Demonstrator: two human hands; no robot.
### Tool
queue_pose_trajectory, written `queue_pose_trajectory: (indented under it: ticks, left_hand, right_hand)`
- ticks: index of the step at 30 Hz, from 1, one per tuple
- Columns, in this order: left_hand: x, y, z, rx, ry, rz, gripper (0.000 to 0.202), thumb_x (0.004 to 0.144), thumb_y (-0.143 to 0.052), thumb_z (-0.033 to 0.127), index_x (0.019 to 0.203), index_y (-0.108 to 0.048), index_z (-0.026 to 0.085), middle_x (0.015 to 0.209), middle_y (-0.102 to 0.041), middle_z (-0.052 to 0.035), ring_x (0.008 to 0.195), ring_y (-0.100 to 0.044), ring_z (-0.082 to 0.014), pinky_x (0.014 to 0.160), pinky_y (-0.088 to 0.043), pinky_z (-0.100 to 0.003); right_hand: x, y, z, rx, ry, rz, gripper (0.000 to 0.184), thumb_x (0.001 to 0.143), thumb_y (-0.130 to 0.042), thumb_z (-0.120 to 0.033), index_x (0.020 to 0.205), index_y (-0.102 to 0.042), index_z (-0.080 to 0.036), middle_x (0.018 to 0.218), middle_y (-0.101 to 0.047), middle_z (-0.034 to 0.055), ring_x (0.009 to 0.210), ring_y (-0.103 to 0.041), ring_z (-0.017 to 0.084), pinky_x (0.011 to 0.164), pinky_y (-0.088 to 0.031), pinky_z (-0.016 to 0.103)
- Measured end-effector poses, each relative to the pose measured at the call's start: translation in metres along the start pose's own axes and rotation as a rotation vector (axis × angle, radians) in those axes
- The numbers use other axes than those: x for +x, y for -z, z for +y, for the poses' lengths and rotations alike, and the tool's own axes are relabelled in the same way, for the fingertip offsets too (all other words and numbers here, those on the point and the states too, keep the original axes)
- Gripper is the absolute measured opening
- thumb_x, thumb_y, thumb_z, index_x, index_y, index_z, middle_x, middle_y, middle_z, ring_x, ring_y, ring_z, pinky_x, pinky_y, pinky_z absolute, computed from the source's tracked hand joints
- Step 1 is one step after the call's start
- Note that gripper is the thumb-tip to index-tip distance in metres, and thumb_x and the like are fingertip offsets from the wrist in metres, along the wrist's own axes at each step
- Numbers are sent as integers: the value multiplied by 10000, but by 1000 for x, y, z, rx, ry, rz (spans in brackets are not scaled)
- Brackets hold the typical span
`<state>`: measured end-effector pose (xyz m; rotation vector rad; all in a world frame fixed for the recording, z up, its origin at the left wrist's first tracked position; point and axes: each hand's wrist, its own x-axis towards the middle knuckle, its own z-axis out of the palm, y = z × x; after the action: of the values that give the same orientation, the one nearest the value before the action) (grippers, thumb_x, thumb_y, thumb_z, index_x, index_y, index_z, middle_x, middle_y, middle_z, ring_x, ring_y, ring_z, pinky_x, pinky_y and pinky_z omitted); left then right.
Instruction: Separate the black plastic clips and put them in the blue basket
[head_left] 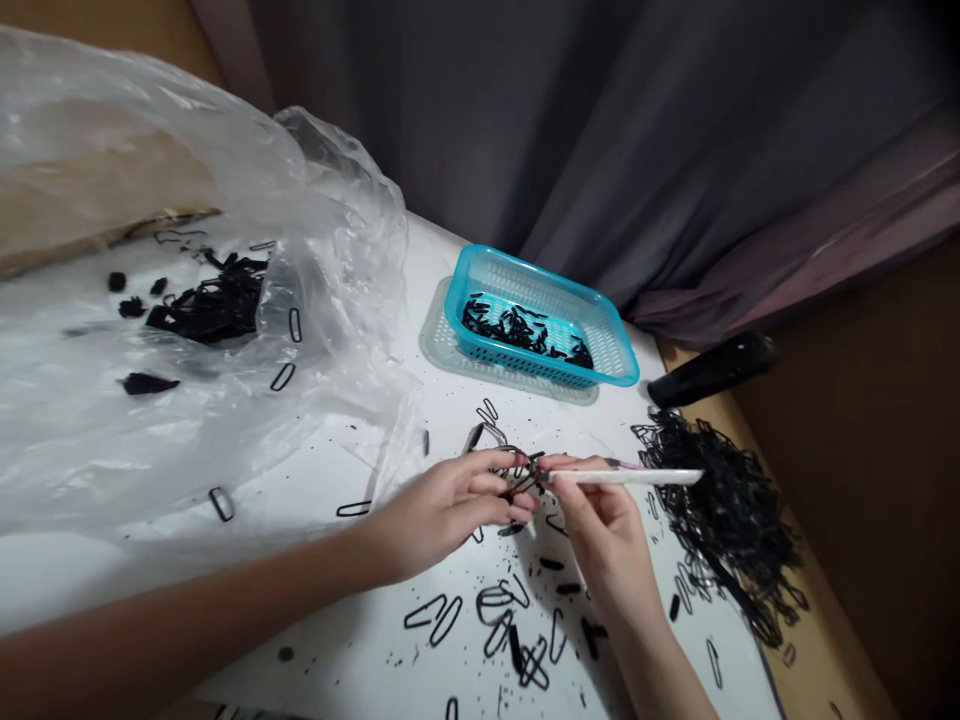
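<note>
My left hand [442, 510] is pinched on a thin black looped piece [523, 484] over the white tabletop. My right hand [606, 530] grips a slim tool with a long white handle [652, 477]; its handle points right and its working end meets the black piece between my hands. The exact kind of tool is hidden by my fingers. Beneath and in front of both hands lie loose black oblong rings [446, 620], small solid black pieces [552, 565] and fine black crumbs.
A blue plastic basket [622, 350] holding small black pieces stands behind my hands on a pale lid-like tray [439, 345]. A large clear plastic bag [337, 300] with black parts fills the left. At right are a heap of black rings [720, 510] and a black cylinder [712, 370].
</note>
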<state>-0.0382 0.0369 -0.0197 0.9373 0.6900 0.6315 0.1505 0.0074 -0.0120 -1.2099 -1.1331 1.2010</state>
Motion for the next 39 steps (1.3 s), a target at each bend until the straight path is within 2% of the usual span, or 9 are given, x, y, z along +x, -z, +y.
queue_pose_trajectory:
  ticks: [5, 8, 14, 18, 20, 22, 26, 29, 39]
  left_hand:
    - [0, -1, 0, 177, -8, 17, 148, 847, -659, 291, 919, -612, 171, 966, -779, -76, 873, -731, -200, 869, -530, -343]
    - [1, -2, -1, 204, 3, 19, 137, 843, -654, 292, 898, -615, 173, 929, -780, -66, 805, -726, -183, 811, -544, -331]
    - [0, -2, 2, 215, -6, 6, 148, 839, -664, 316, 839, -642, 169, 876, -778, -58, 815, -715, -179, 795, -543, -304]
    - [-1, 0, 0, 197, -28, 31, 173, 843, -668, 337, 846, -654, 165, 861, -778, -63, 809, -716, -178, 788, -544, -301]
    - [0, 1, -2, 175, -39, 49, 180, 838, -674, 342, 854, -654, 164, 848, -776, -60, 808, -716, -178, 790, -546, -304]
    - [1, 1, -3, 147, -52, 67, 176, 828, -682, 334, 859, -654, 164, 821, -770, -50, 799, -716, -177, 790, -550, -306]
    - [2, 0, -2, 131, -83, 92, 157, 819, -681, 312, 835, -662, 157, 783, -748, -33, 789, -713, -175, 790, -554, -307]
    - [2, 0, -1, 147, -92, 106, 155, 817, -675, 309, 817, -662, 154, 770, -740, -34, 782, -710, -179, 790, -554, -315]
    - [2, 0, -1, 239, -136, 116, 158, 823, -657, 317, 813, -660, 160, 782, -744, -43, 776, -703, -182, 784, -547, -321]
  right_hand:
    - [8, 9, 0, 43, 70, 124, 78, 870, -685, -322, 911, -720, -267, 1033, -704, 5, 1060, -604, 158, 947, -461, 303]
    - [8, 10, -1, 38, 86, 140, 71, 865, -692, -313, 906, -719, -261, 1036, -699, 9, 1063, -600, 163, 948, -454, 316]
    - [5, 11, -2, -26, 107, 161, 82, 885, -671, -306, 937, -708, -254, 1088, -681, 20, 1082, -597, 174, 946, -459, 330]
    - [1, 6, -9, -259, 270, 230, 54, 905, -635, -242, 899, -688, -238, 1139, -652, 31, 1119, -585, 172, 904, -485, 293]
    - [-4, 2, -12, -325, 366, 169, 84, 909, -613, -187, 902, -673, -245, 1064, -663, 21, 1092, -597, 163, 888, -499, 285]
    - [-9, -1, -13, -359, 418, 52, 145, 904, -596, -136, 950, -664, -256, 999, -679, 15, 1026, -630, 161, 870, -519, 299]
    - [-16, -3, -13, -457, 457, -99, 254, 885, -581, -61, 1040, -656, -248, 1033, -697, 37, 1017, -660, 182, 867, -551, 338]
    - [-18, -3, -12, -476, 452, -130, 282, 883, -576, -46, 1064, -653, -248, 1049, -706, 42, 1034, -669, 188, 878, -568, 351]
    - [-16, -2, -11, -445, 397, -119, 215, 902, -573, -94, 1041, -658, -235, 1061, -722, 58, 1050, -685, 205, 870, -595, 363]
